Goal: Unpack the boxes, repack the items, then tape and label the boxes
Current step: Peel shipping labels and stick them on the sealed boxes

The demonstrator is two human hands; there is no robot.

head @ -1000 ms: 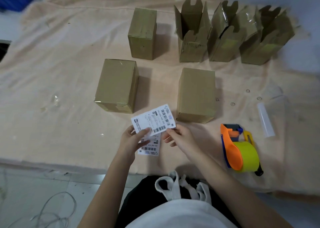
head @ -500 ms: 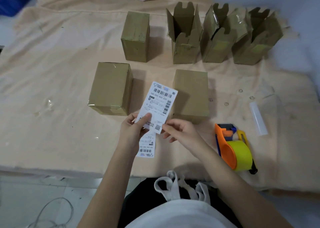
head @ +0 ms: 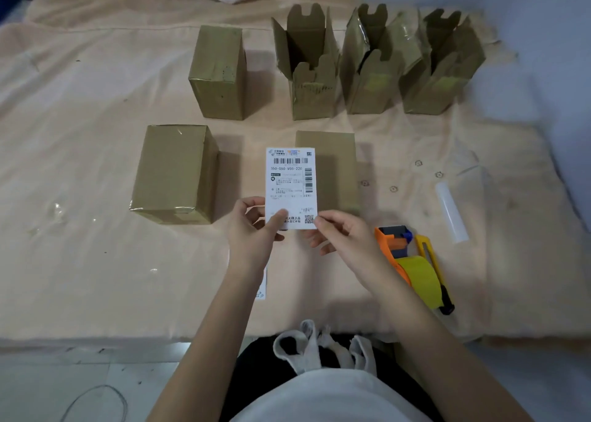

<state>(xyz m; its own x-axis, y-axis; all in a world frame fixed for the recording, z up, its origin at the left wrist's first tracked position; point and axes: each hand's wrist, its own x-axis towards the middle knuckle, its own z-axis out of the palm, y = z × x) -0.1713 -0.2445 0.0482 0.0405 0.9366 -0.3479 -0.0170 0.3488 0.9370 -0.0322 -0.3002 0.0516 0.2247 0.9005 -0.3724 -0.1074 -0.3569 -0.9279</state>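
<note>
I hold a white shipping label upright in front of me. My left hand pinches its lower left edge with the thumb on the front. My right hand pinches its lower right corner. Behind the label lies a closed cardboard box. A second closed, taped box lies to the left and a third stands further back. Three open boxes stand in a row at the back right. Another label peeks out under my left wrist.
An orange tape dispenser with a yellow roll lies to the right of my right hand, a yellow utility knife beside it. A white strip of backing paper lies further right. A beige cloth covers the surface.
The label has turned from lying sideways to standing upright in my hands, and it now covers part of the middle box. My right hand now pinches its corner.
</note>
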